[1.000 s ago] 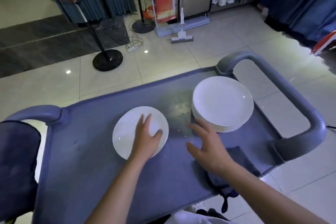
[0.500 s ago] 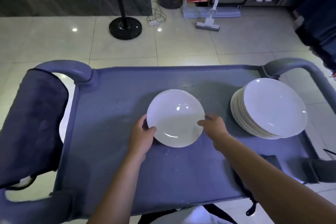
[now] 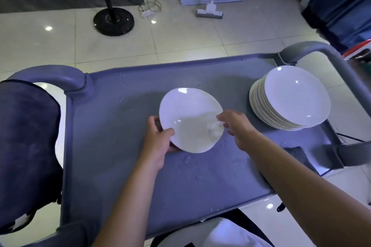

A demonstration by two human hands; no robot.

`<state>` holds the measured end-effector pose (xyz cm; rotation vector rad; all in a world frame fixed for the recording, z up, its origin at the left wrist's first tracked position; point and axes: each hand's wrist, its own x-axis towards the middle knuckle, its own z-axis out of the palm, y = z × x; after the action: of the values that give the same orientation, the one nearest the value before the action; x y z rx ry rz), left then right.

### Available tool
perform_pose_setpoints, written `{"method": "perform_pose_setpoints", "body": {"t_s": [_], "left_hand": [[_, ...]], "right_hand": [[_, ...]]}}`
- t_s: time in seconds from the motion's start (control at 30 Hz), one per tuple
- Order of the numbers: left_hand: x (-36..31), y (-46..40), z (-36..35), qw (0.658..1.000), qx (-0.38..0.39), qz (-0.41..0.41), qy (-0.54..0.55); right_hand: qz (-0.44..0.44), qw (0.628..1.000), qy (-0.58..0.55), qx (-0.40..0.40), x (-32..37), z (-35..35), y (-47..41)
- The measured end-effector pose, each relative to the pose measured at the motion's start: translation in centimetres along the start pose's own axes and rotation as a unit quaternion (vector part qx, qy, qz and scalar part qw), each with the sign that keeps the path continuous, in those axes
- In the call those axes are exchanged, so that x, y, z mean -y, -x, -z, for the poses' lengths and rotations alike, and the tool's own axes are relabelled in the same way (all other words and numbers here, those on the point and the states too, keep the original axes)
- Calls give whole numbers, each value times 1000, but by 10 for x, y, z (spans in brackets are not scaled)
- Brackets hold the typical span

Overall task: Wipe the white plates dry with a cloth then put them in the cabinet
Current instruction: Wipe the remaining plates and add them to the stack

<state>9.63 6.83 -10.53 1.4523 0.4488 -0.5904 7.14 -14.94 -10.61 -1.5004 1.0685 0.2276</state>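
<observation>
Head view: white plate (image 3: 188, 118) tilted, left hand (image 3: 158, 142) fingers gripping its edge, right hand (image 3: 239, 128) seemingly pinching the opposite rim.

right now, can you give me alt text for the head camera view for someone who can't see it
Two bare hands hold a single white plate over a grey-blue cart top: the left hand grips its near-left rim, the right hand its right rim. A stack of white plates sits at the cart's right end, and a dark cloth hangs over its left handle.

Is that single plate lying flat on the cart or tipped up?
Tipped up: the plate slants, held at its edges by the left hand and right hand.
</observation>
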Motion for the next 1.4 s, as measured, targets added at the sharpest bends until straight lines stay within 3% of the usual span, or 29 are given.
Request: {"method": "perform_pose_setpoints", "body": {"t_s": [0.13, 0.37, 0.5, 0.73, 0.8, 0.93, 1.1, 1.23, 1.3, 1.4], "left_hand": [[-17, 16, 10, 998, 3, -44, 38], [-8, 59, 19, 978, -48, -192, -72], [1, 79, 11, 966, -45, -235, -97], [11, 103, -5, 968, 9, -238, -78], [15, 110, -10, 969, 33, -237, -62], [24, 116, -26, 972, 76, -217, -48], [25, 122, -47, 965, 113, -227, -71], [24, 127, -64, 961, 109, -240, -82], [24, 130, -69, 970, 100, -216, -58], [22, 132, -74, 981, 101, -167, -14]], "right_hand": [[18, 999, -44, 8, -19, 5, 13], [57, 992, -32, -108, -92, 48, 58], [66, 984, 8, -165, -112, 86, 69], [92, 937, 223, -251, -134, 157, 70], [60, 919, 283, -269, -144, 181, 58], [-44, 922, 278, -266, -167, 217, 31], [-67, 919, 306, -238, -159, 228, 21], [-26, 956, 186, -226, -146, 226, 21], [6, 974, 11, -225, -140, 223, 31], [7, 959, -242, -150, -132, 220, 56]]}}
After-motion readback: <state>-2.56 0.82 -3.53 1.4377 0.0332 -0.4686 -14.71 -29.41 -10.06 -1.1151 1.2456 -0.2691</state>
